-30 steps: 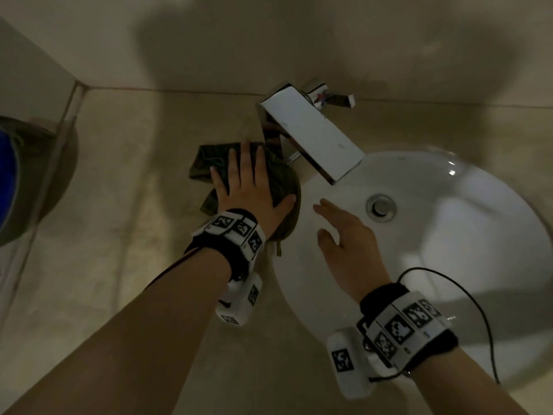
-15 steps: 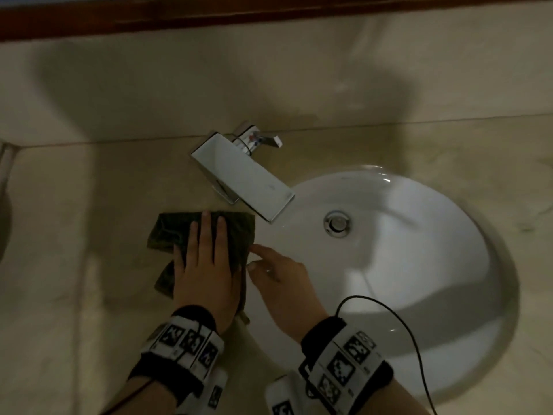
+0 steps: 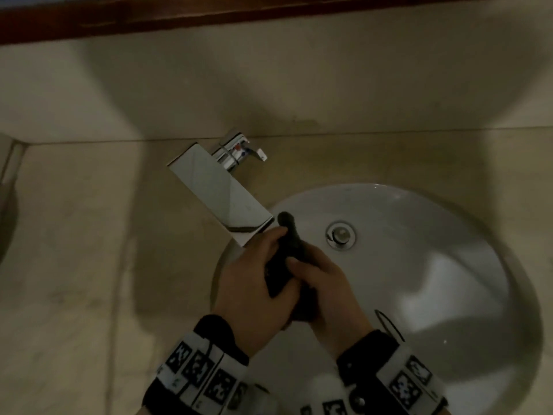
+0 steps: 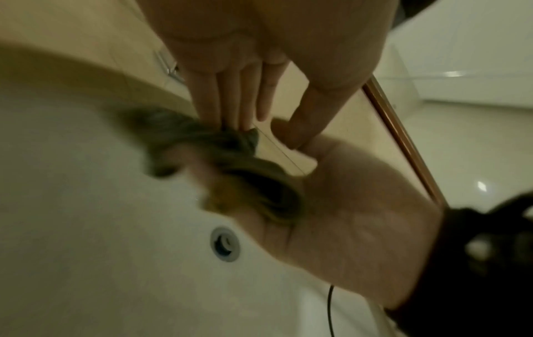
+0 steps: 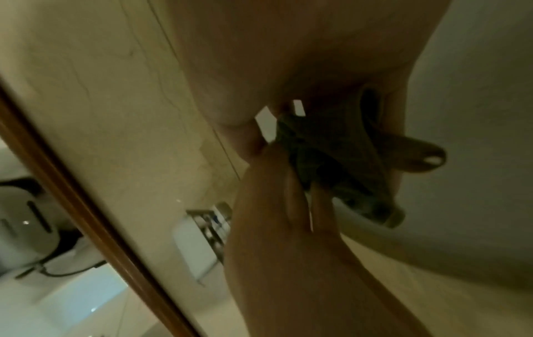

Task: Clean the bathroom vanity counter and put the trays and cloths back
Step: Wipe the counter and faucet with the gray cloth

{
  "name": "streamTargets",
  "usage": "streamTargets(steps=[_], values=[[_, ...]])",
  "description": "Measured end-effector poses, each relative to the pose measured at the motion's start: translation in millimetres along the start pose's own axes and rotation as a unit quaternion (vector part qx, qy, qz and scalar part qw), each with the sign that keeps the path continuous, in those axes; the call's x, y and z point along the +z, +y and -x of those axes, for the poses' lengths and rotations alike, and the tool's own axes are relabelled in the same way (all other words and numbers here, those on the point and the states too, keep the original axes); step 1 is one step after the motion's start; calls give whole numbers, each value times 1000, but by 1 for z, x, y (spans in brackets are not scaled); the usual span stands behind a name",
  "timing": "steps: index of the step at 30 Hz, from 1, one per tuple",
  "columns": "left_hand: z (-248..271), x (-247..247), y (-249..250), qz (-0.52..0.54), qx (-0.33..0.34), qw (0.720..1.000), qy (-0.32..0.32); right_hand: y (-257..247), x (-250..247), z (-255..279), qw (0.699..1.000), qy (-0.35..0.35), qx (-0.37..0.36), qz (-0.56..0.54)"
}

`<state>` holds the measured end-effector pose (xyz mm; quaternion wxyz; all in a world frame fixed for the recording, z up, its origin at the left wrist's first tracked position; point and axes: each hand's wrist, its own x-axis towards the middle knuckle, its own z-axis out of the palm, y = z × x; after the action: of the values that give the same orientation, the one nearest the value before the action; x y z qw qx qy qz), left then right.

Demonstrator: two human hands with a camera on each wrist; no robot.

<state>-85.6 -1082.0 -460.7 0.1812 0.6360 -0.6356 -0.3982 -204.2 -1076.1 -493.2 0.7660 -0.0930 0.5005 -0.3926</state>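
1. Over the near-left rim of the round white basin (image 3: 419, 265), the bunched dark green cloth (image 3: 284, 259) sits between both hands.
2. The left hand (image 3: 248, 283) and right hand (image 3: 326, 292) each have their grip curled round it.
3. The chrome rectangular faucet (image 3: 218, 193) stands just behind, on the beige stone table (image 3: 74, 235).

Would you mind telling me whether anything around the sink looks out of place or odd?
Nothing is spilled or broken. The chrome faucet is swung sideways, mostly over the beige counter. Both hands, left and right, bunch the dark green cloth above the white basin.
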Motion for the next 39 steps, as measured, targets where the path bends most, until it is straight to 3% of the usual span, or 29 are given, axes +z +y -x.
streamTargets(steps=[3,5,8,10,12,15,18,25,30,32,36,39], values=[[-2,-1,-6,18,-11,999,33,-30,-19,-7,988,52,-107,99],[-4,-9,-12,-28,-53,996,71,-60,-20,-12,959,82,-201,182],[-6,-29,-24,-148,-43,984,91,-101,-10,-27,886,95,-337,302],[-6,-35,-28,-201,-38,977,60,-114,-2,-47,807,112,-391,429],[-5,-34,-34,-235,-52,970,17,-118,10,-71,740,126,-393,530],[-3,-25,-50,-260,-48,962,-62,-109,32,-99,703,83,-375,599],[-2,-19,-60,-285,-23,955,-77,-90,51,-115,670,55,-320,668],[-4,-21,-70,-249,-8,965,-84,-71,66,-114,653,83,-306,688],[-4,-27,-65,-223,-22,969,-99,-62,63,-106,636,57,-292,712],[-5,-32,-56,-170,-32,982,-69,-52,60,-99,650,66,-283,702],[-9,-45,-42,-157,-5,986,53,-29,48,-76,704,69,-294,642],[-9,-49,-34,-161,30,983,86,-20,33,-59,717,58,-297,628]])
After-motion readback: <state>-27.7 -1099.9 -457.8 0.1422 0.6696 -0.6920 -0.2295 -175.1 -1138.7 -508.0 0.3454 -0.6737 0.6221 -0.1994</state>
